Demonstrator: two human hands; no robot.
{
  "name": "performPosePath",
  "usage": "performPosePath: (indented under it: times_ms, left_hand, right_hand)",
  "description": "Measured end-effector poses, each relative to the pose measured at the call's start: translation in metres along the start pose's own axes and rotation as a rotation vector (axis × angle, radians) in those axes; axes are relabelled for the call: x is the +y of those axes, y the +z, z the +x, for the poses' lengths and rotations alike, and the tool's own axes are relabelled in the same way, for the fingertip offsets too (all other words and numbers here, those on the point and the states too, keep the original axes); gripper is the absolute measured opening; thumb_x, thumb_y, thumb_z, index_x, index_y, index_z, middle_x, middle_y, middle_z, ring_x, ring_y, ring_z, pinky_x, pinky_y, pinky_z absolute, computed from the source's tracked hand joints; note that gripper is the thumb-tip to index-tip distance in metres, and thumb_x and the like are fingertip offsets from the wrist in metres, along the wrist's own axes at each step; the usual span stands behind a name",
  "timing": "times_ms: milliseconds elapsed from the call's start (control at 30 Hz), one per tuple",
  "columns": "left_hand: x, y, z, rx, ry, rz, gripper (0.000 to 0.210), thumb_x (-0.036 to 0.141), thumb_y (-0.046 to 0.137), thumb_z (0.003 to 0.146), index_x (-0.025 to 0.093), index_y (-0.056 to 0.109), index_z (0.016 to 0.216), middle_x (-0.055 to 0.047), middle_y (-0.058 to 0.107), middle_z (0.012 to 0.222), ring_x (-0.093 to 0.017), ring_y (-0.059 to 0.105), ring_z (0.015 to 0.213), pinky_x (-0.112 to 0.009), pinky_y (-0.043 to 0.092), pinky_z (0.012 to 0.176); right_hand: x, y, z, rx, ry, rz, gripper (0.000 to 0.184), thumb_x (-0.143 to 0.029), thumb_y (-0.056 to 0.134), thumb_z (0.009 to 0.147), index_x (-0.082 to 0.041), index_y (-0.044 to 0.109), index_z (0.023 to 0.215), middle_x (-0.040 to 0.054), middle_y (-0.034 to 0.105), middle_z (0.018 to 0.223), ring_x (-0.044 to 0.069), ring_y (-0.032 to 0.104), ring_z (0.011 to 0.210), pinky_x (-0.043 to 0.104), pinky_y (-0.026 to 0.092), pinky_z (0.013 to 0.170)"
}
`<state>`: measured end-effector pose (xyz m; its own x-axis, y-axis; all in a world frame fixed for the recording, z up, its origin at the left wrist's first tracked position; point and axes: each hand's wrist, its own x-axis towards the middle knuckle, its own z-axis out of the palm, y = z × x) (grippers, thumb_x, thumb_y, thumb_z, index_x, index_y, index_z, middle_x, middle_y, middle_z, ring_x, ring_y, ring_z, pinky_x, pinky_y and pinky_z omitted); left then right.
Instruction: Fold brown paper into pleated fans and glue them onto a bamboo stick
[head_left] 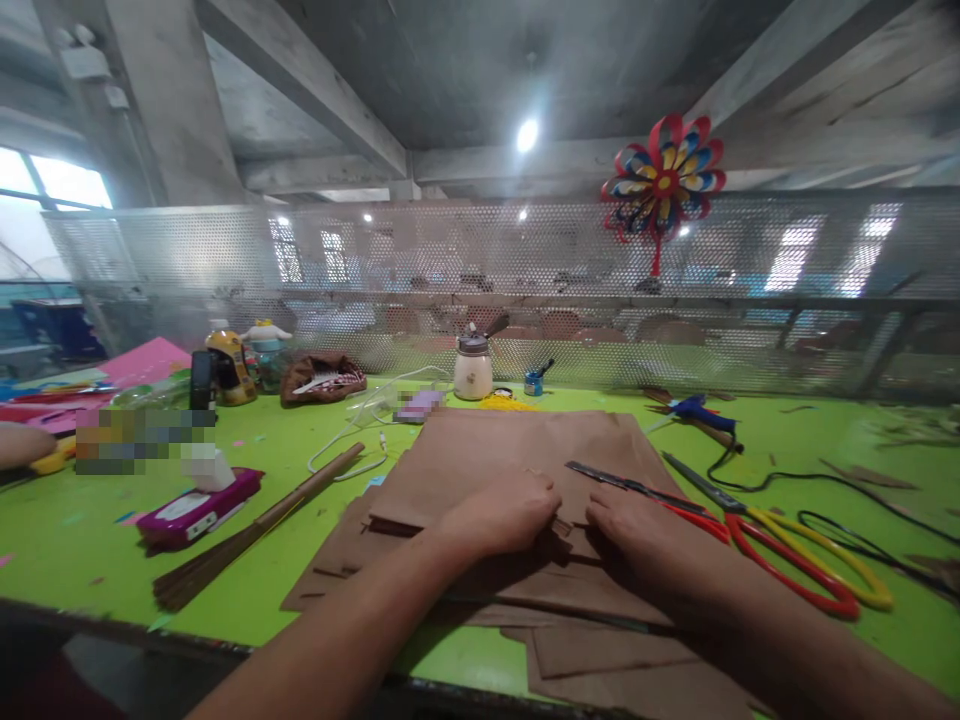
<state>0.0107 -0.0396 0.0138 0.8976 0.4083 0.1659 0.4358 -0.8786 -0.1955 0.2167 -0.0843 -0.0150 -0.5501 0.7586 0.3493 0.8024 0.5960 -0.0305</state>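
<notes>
Over a pile of brown paper sheets (495, 440), my left hand (514, 508) is closed, its fingertips at a small folded brown paper piece (561, 527). My right hand (630, 525) is just to the right, fingers curled down near the same piece; what they pinch, if anything, is hidden. Dark-bladed scissors with red handles (637, 487) lie on the paper, just beyond my right hand. Beside them rests a second pair of scissors (709, 487) with a grey blade. Long red and yellow handle loops extend to the right of my forearm.
On the green table (442, 655) are a brown twig-like brush (255, 530), a purple tissue box (199, 512), a cream jar (473, 372) and a small blue pot (533, 383). A blue glue gun (701, 410) trails a black cord at right. Another person's arm (22, 447) shows at left.
</notes>
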Motion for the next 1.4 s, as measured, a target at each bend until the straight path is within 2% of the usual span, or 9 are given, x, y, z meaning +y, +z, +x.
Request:
performPosePath:
  times_ms: [133, 267, 433, 533, 733, 933, 1167, 1300, 1400]
  left_hand:
    - [0.002, 0.0, 0.0, 0.007, -0.006, 0.015, 0.028, 0.039, 0.056, 0.078, 0.012, 0.06, 0.078, -0.01, 0.062, 0.077, -0.02, 0.056, 0.071, -0.028, 0.04, 0.064]
    - [0.004, -0.002, 0.0, 0.023, 0.013, 0.022, 0.03, 0.041, 0.056, 0.078, 0.011, 0.06, 0.078, -0.01, 0.062, 0.077, -0.021, 0.056, 0.072, -0.029, 0.04, 0.065]
    - [0.005, -0.003, 0.001, 0.025, 0.054, 0.059, 0.021, 0.03, 0.055, 0.08, 0.01, 0.061, 0.077, -0.011, 0.062, 0.074, -0.02, 0.056, 0.071, -0.029, 0.04, 0.067]
    - [0.005, -0.003, 0.0, 0.041, 0.054, 0.092, 0.015, 0.022, 0.053, 0.081, 0.01, 0.061, 0.078, -0.01, 0.062, 0.075, -0.02, 0.056, 0.071, -0.03, 0.04, 0.069]
    - [0.006, -0.003, 0.0, 0.061, -0.001, 0.075, 0.014, 0.019, 0.05, 0.082, 0.01, 0.061, 0.08, -0.01, 0.063, 0.078, -0.019, 0.056, 0.071, -0.028, 0.041, 0.066]
    - [0.003, 0.002, 0.002, 0.077, 0.001, 0.054, 0.017, 0.026, 0.057, 0.076, 0.01, 0.062, 0.077, -0.01, 0.062, 0.076, -0.021, 0.056, 0.071, -0.029, 0.042, 0.065]
    - [0.002, 0.004, 0.001, 0.056, -0.026, 0.027, 0.012, 0.022, 0.059, 0.073, 0.011, 0.061, 0.075, -0.011, 0.06, 0.073, -0.02, 0.056, 0.068, -0.028, 0.041, 0.062]
    - [-0.003, 0.006, 0.002, 0.059, -0.102, -0.112, 0.011, 0.022, 0.055, 0.072, 0.012, 0.06, 0.072, -0.009, 0.058, 0.073, -0.018, 0.053, 0.066, -0.026, 0.039, 0.059]
    - [-0.01, 0.01, 0.006, 0.04, -0.175, -0.388, 0.014, 0.02, 0.049, 0.073, 0.014, 0.057, 0.064, -0.003, 0.054, 0.064, -0.012, 0.045, 0.057, -0.023, 0.035, 0.056]
  right_hand:
    - [-0.004, -0.001, -0.002, -0.02, 0.011, -0.061, 0.009, -0.015, 0.046, 0.077, -0.018, 0.055, 0.076, 0.0063, 0.059, 0.079, 0.018, 0.052, 0.07, 0.032, 0.037, 0.069]
    - [-0.014, -0.011, -0.003, -0.037, 0.016, -0.084, 0.013, -0.011, 0.044, 0.077, -0.017, 0.056, 0.08, 0.0073, 0.059, 0.082, 0.019, 0.053, 0.073, 0.031, 0.037, 0.071]
    - [-0.021, -0.018, -0.001, -0.092, 0.015, -0.154, 0.017, -0.007, 0.043, 0.077, -0.016, 0.058, 0.08, 0.0083, 0.06, 0.083, 0.02, 0.054, 0.075, 0.033, 0.038, 0.072]
    - [-0.017, -0.012, 0.0, -0.066, 0.006, -0.166, 0.018, -0.007, 0.043, 0.078, -0.016, 0.057, 0.082, 0.0081, 0.06, 0.087, 0.02, 0.054, 0.079, 0.033, 0.039, 0.075]
    - [-0.009, 0.001, 0.005, -0.004, -0.049, -0.194, 0.011, -0.011, 0.046, 0.079, -0.017, 0.056, 0.077, 0.0054, 0.059, 0.082, 0.02, 0.051, 0.079, 0.034, 0.038, 0.074]
    - [-0.009, 0.004, 0.008, -0.006, -0.078, -0.208, 0.015, -0.006, 0.046, 0.077, -0.018, 0.055, 0.076, 0.0045, 0.06, 0.08, 0.019, 0.052, 0.074, 0.032, 0.04, 0.071]
    - [-0.012, 0.009, 0.006, 0.105, -0.188, -0.329, 0.014, -0.005, 0.047, 0.076, -0.016, 0.056, 0.076, 0.0076, 0.059, 0.077, 0.021, 0.053, 0.074, 0.035, 0.041, 0.075]
    - [-0.011, 0.007, 0.007, 0.12, -0.22, -0.346, 0.016, -0.004, 0.046, 0.075, -0.016, 0.055, 0.076, 0.0072, 0.058, 0.076, 0.021, 0.053, 0.076, 0.035, 0.042, 0.076]
    - [-0.011, 0.006, 0.009, 0.124, -0.216, -0.338, 0.018, -0.002, 0.045, 0.074, -0.016, 0.055, 0.08, 0.007, 0.058, 0.079, 0.021, 0.052, 0.078, 0.037, 0.042, 0.078]
